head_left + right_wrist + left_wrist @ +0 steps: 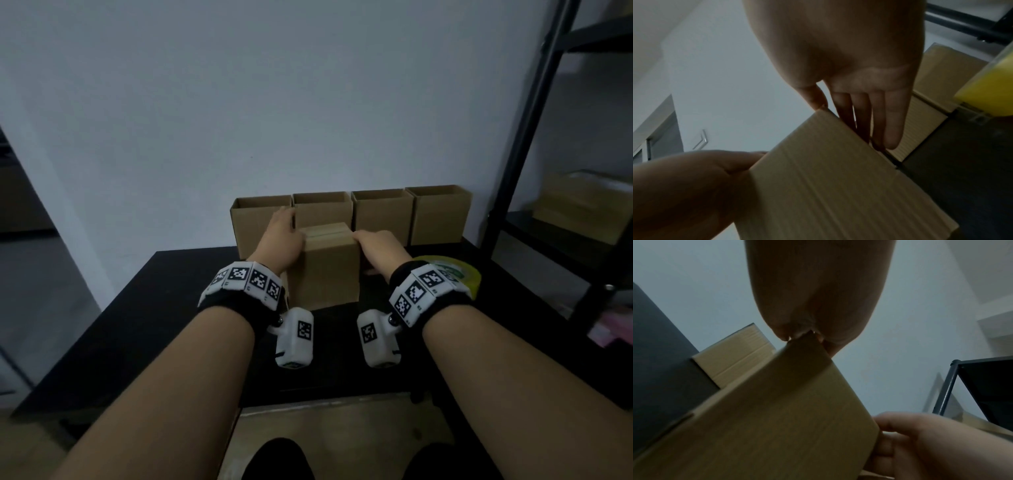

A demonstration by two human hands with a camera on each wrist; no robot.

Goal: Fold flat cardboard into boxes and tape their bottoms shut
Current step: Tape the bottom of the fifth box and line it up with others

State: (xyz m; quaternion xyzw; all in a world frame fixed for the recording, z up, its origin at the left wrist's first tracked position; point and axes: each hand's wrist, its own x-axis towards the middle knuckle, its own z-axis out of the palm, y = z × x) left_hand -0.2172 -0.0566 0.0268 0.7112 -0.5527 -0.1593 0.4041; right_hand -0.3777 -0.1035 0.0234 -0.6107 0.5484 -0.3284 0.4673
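Note:
A folded cardboard box (323,270) stands on the black table (137,325), a strip of clear tape (325,234) along the seam on its upper face. My left hand (282,236) grips its top left corner; in the left wrist view that corner of the box (787,426) tucks under the left hand (818,296). My right hand (380,246) is on the right side. In the right wrist view the right hand (849,48) lays straight fingers (894,121) flat against the box (838,186), thumb tip at the top edge.
Several open-topped boxes (383,216) stand in a row against the wall right behind the held box. A yellow tape roll (459,274) lies just right of my right wrist. A dark metal shelf (534,137) with stored cardboard rises at the right.

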